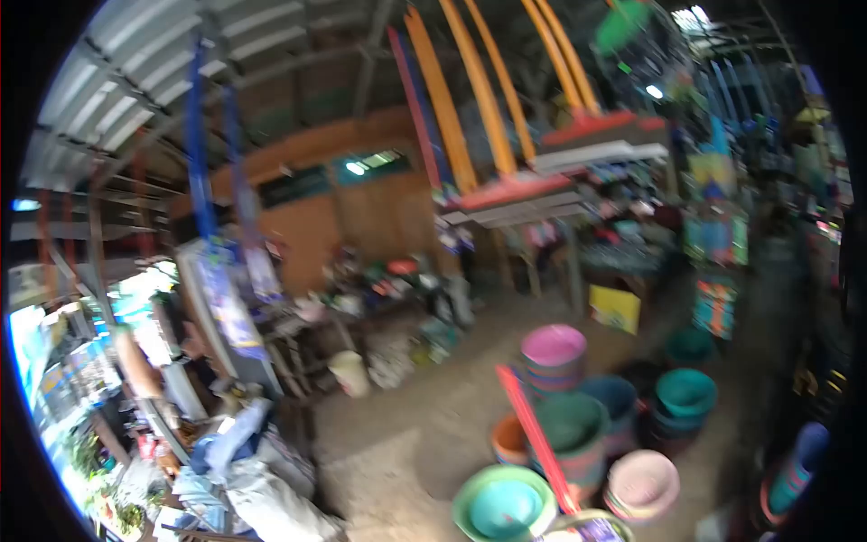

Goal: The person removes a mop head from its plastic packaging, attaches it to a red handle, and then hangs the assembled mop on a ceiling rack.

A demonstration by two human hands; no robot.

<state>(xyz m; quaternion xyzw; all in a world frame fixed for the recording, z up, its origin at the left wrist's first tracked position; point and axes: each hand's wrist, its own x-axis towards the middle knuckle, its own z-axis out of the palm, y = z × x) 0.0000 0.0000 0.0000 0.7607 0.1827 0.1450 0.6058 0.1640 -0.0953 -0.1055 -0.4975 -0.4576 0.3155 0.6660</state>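
Neither my left hand nor my right hand shows in the head view, and the picture is blurred by motion. On the floor at the lower right stand stacked plastic buckets and basins: a pink bucket stack [554,348], a dark green bucket [571,420], a teal bucket [686,394], a pale pink tub [643,485] and a green basin [470,506] with a turquoise one inside. A long red handle [535,438] leans among them. Overhead hang floor squeegees with orange handles and a red head [510,191].
White and blue sacks [271,497] lie heaped at the lower left. A cluttered table [298,330] stands by the brown wall, with a cream bucket [349,373] beside it. Blue-handled mops [217,271] hang at left. A yellow board [614,309] rests farther back on the floor.
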